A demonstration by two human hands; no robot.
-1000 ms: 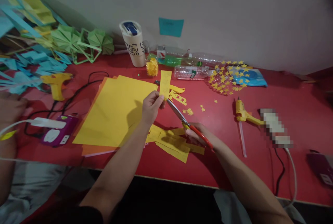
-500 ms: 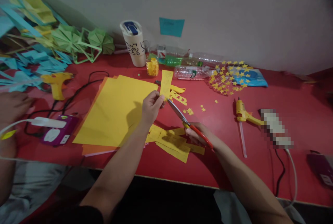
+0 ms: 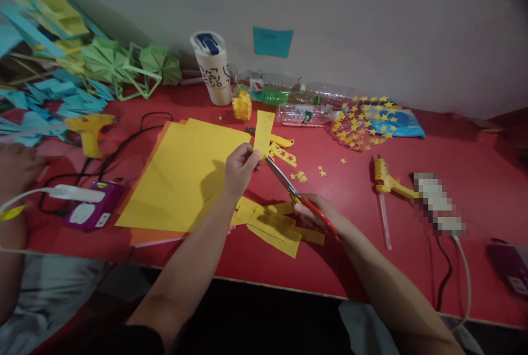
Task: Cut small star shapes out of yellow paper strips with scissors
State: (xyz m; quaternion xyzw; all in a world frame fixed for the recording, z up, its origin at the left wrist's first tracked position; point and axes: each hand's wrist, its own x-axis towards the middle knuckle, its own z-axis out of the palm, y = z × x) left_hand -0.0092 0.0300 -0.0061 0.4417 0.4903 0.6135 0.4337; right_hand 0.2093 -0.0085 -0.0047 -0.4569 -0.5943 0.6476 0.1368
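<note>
My left hand (image 3: 240, 168) pinches the lower end of a yellow paper strip (image 3: 264, 128), which stands up from between thumb and fingers. My right hand (image 3: 311, 211) is closed round the red handles of a pair of scissors (image 3: 284, 176). The blade tips reach the strip's lower edge beside my left thumb; whether they touch the paper I cannot tell. Under my hands lie several cut yellow paper strips (image 3: 274, 228). Beyond the blades are small yellow paper stars (image 3: 301, 177) and a strip with star-shaped holes (image 3: 282, 155).
Yellow sheets (image 3: 181, 173) lie left on the red table (image 3: 330, 267). Glue guns (image 3: 381, 176) (image 3: 91, 129), a purple power strip (image 3: 94, 209) and cords flank me. A tumbler (image 3: 212, 72), plastic bottles (image 3: 303, 115) and a star-covered clear piece (image 3: 363, 124) stand behind. Another person's hand (image 3: 18, 171) rests left.
My hands, the strip and the scissors look almost unmoved. At the far left, the other person's hand has shifted slightly to the left.
</note>
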